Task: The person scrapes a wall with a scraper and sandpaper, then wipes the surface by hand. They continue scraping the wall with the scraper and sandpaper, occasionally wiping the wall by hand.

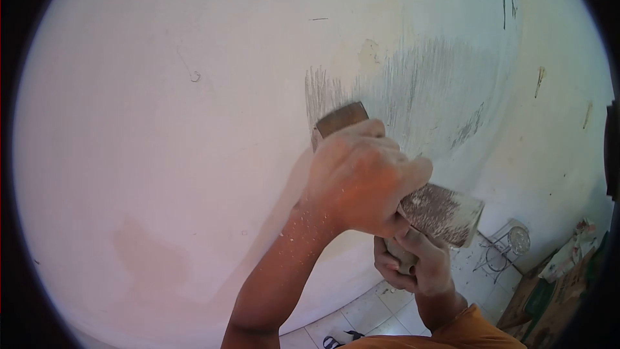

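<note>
My left hand (361, 181), dusted with pale powder, is closed around a scraper whose flat brown blade (343, 118) meets the white wall (161, 142). Its handle is hidden in my fist. Grey streaked marks (426, 84) spread over the wall above and to the right of the blade. Just below, my right hand (420, 262) grips the handle of a putty knife. The wide blade of that putty knife (445, 212) points right, with patchy whitish residue over dark metal. My left hand partly overlaps the near end of this tool.
A second wall (555, 129) meets the first at a corner on the right. Below it a small metal stand (507, 245) rests on the tiled floor (365, 313). Cardboard boxes (555, 297) with a plastic bag (571, 252) lie at lower right. A sandal (332, 341) shows at the bottom.
</note>
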Tool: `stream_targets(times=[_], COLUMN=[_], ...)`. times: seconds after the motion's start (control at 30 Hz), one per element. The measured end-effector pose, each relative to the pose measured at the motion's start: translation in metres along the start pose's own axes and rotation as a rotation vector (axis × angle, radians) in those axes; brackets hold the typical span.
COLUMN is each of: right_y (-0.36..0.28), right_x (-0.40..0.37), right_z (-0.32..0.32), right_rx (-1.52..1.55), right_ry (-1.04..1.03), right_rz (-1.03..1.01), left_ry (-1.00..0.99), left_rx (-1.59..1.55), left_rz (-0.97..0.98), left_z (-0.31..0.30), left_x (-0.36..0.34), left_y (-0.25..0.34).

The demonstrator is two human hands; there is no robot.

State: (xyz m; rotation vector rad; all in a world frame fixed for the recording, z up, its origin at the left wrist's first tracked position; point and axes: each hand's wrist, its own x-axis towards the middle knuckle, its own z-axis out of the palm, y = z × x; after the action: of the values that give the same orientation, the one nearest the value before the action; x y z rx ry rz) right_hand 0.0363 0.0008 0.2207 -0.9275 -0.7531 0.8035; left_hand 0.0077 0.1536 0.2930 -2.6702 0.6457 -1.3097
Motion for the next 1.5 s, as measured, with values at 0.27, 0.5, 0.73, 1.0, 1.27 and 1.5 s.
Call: stream_targets(times=[0.27, 0.5, 0.73, 1.0, 1.27, 1.5], right_y=[-0.015, 0.122, 0.171, 0.1, 0.005, -0.039], right_x=[0.023, -0.041, -0.097, -0.072, -0.01, -0.005], right_z=[-0.009, -0.061, -0.086, -0.077, -0.048, -0.023], right_rx=[0.192, 0.309, 0.316, 0.22, 0.032, -0.027], right_ry=[-0.112, 0.035, 0.273, 0.015, -0.144, 0.008], right_rz=[-0.12, 0.223, 0.645, 0.281, 0.004, -0.061], left_ry=[-0.205, -0.369, -0.353, -0.273, -0.152, -0.063], left_rx=[0.06, -0.129, -0.619, -0.377, -0.079, -0.167], left_rz=[-0.129, -0.126, -0.674, -0.108, 0.041, -0.053], left_z=[-0.018, 0.083, 0.191, 0.094, 0.023, 0.015], left_x=[0.035, -0.09, -0.226, -0.096, 0.008, 0.034], left_y=[-0.003, 0.043, 0.126, 0.067, 0.016, 0.004])
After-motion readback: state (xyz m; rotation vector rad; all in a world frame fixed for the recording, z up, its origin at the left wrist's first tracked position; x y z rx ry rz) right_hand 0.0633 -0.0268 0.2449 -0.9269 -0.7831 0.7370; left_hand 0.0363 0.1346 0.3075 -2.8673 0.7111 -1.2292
